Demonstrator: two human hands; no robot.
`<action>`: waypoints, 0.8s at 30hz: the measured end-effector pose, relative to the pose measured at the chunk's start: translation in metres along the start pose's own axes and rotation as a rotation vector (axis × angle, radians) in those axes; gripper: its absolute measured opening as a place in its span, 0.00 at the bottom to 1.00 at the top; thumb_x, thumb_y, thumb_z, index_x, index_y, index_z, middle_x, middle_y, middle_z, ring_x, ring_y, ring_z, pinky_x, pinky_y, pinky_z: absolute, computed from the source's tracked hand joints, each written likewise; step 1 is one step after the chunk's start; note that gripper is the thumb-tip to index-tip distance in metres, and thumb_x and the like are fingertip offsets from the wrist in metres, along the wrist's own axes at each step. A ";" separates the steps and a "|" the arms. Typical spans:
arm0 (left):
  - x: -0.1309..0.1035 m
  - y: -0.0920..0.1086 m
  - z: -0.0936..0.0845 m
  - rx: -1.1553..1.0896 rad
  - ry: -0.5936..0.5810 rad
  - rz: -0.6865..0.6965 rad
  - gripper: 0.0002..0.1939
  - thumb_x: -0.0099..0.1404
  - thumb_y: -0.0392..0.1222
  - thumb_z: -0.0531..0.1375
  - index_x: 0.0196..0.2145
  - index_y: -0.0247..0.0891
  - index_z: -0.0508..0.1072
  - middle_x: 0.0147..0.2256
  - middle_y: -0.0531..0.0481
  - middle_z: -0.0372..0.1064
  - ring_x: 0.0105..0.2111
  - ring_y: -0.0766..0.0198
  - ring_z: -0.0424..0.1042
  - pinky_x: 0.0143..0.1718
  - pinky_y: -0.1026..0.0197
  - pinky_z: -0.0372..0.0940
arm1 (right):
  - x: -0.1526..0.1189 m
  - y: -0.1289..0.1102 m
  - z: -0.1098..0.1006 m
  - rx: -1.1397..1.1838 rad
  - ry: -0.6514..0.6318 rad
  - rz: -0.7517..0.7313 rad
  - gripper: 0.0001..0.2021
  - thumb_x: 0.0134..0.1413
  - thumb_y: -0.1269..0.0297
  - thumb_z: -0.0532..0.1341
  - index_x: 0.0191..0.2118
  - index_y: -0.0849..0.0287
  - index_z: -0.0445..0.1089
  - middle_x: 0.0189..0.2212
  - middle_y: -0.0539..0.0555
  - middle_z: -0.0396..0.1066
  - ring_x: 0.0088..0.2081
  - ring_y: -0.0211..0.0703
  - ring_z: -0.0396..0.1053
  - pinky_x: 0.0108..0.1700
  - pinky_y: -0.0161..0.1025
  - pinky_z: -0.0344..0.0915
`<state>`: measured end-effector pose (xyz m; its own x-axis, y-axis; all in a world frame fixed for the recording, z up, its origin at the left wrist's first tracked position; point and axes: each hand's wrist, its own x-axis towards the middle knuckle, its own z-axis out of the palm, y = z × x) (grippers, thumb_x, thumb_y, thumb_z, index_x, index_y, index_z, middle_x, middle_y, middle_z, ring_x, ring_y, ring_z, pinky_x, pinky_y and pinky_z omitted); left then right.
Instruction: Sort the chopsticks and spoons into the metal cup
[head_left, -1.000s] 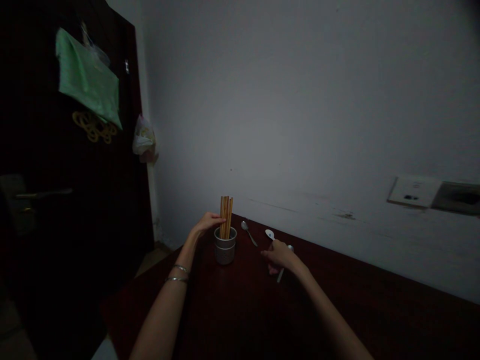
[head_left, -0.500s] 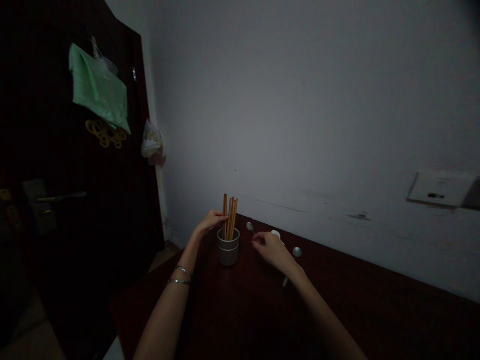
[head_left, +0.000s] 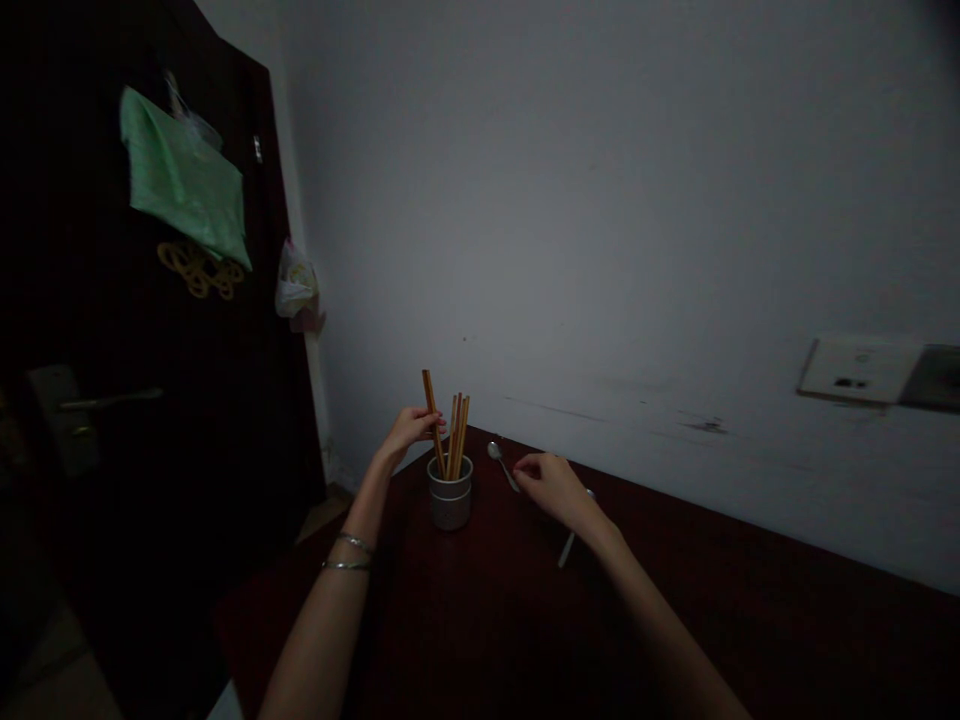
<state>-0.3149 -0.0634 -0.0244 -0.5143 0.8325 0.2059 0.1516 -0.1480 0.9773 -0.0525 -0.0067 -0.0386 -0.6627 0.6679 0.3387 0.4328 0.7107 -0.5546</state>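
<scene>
My left hand (head_left: pixel 412 430) is closed around a pair of wooden chopsticks (head_left: pixel 432 415), which lean left with their lower ends in a grey metal cup (head_left: pixel 450 505). Several more chopsticks (head_left: pixel 458 430) stand in the same cup. To the right, my right hand (head_left: pixel 551 488) hovers low over the table with its fingertips pinched together; whether they hold anything is hidden. Just left of those fingertips lies a metal spoon (head_left: pixel 494 452), its handle pointing toward me. A second spoon (head_left: pixel 568 549) lies partly covered by my right hand and wrist.
The dark red table (head_left: pixel 480 620) meets a grey wall (head_left: pixel 562 250) at its back edge. On the left is a dark door (head_left: pixel 247 400) with a green cloth (head_left: pixel 184 185) hanging on it. A socket plate (head_left: pixel 855 372) is on the wall at right.
My left hand has tilted the chopsticks to the left and raised them slightly, apart from the others. My right hand has shifted slightly off the near spoon's handle, now covering the white object.
</scene>
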 end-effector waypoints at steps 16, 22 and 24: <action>-0.080 0.110 0.022 -0.116 0.088 0.444 0.17 0.57 0.44 0.59 0.41 0.29 0.70 0.37 0.41 0.73 0.34 0.59 0.73 0.37 0.58 0.68 | -0.014 -0.038 -0.031 0.363 0.225 -0.085 0.17 0.54 0.61 0.53 0.46 0.62 0.69 0.38 0.58 0.73 0.38 0.41 0.70 0.40 0.35 0.64; -0.097 0.120 0.067 -0.086 -0.176 0.294 0.16 0.59 0.41 0.58 0.42 0.29 0.71 0.35 0.39 0.73 0.34 0.56 0.73 0.33 0.59 0.68 | -0.013 -0.066 -0.036 0.678 0.093 -0.143 0.16 0.50 0.57 0.57 0.40 0.61 0.73 0.30 0.54 0.74 0.28 0.36 0.68 0.27 0.31 0.64; -0.092 0.120 0.076 -0.079 -0.217 0.261 0.16 0.58 0.41 0.58 0.42 0.29 0.71 0.34 0.39 0.73 0.33 0.56 0.73 0.32 0.60 0.67 | -0.008 -0.071 -0.039 0.706 0.093 -0.130 0.13 0.46 0.58 0.60 0.33 0.61 0.74 0.23 0.52 0.72 0.23 0.34 0.66 0.23 0.30 0.62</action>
<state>-0.1853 -0.1174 0.0697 -0.2736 0.8542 0.4421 0.1842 -0.4046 0.8958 -0.0539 -0.0540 0.0275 -0.6135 0.6260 0.4815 -0.1649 0.4947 -0.8533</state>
